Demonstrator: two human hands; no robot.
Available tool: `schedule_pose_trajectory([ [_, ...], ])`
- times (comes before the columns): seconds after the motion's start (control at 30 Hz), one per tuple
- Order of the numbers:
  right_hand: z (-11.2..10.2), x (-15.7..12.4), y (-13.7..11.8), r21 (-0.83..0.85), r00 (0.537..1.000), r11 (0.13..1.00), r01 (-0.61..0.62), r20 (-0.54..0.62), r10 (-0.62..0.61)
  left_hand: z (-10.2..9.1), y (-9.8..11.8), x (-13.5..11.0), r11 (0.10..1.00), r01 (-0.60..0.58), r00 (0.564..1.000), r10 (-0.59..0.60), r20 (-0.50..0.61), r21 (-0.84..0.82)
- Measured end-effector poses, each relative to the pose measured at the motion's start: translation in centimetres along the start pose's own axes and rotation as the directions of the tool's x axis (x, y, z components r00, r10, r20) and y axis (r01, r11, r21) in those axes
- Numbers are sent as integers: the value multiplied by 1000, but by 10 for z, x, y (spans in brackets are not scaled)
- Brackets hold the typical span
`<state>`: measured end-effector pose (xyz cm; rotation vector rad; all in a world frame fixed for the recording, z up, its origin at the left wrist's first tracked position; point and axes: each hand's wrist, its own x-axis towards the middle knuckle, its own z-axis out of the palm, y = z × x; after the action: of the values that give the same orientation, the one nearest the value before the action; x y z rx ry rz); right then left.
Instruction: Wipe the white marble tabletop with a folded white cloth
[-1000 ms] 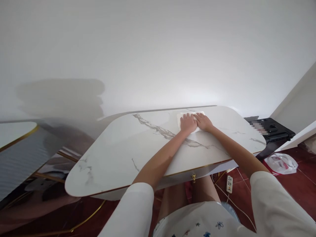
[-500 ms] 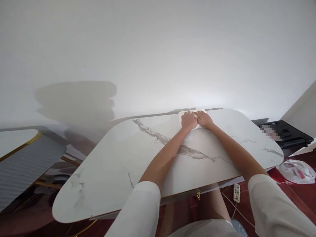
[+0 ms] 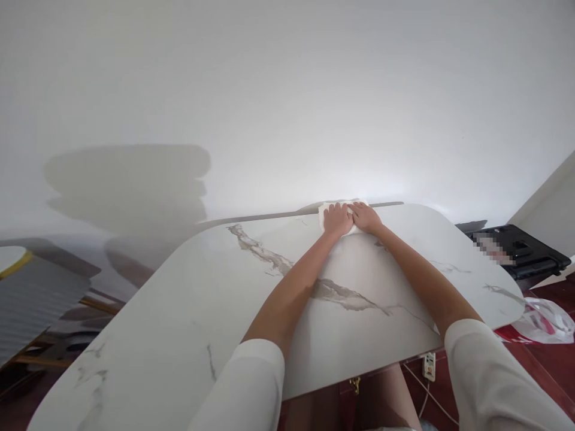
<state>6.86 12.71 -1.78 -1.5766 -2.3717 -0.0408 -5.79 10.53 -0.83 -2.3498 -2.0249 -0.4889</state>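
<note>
White wall (image 3: 287, 90) is recorded behind a marble-patterned table top (image 3: 179, 311), white with grey veining and rounded corners. 1 white cloth (image 3: 323, 214) is noted at the far edge of the table top, close against the wall, and is largely covered by 2 hands. The left hand (image 3: 338, 219) is laid flat on the cloth, palm down, fingers extended and not curled around anything. The right hand (image 3: 366, 216) is laid flat in the same manner just beside it, the 2 hands touching at their inner edges. Both forearms are stretched across the table top, and white sleeves (image 3: 245, 389) are seen at the near edge of the view. To the right, beyond the table, a black case (image 3: 523, 251) is observed, with part of its surface blurred out. Below it, a clear plastic bag (image 3: 545, 320) with red content is lying on the dark red floor (image 3: 543, 371). A white power strip (image 3: 429, 366) with its cord is seen under the near table edge. At far left, a grey ribbed panel (image 3: 36, 305) is noted.
</note>
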Motion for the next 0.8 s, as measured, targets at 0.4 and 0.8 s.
schedule_pose_trajectory([
  [0.4, -2, 7, 34, -17, 999, 1000, 13, 32, -13, 10, 25, 14, 1000, 23, 999, -23, -29, -9],
  [0.8, -7, -36, 34, -25, 1000, 1000, 11, -11, -11, 8, 43, -22, 1000, -9, 1000, 9, -28, -13],
])
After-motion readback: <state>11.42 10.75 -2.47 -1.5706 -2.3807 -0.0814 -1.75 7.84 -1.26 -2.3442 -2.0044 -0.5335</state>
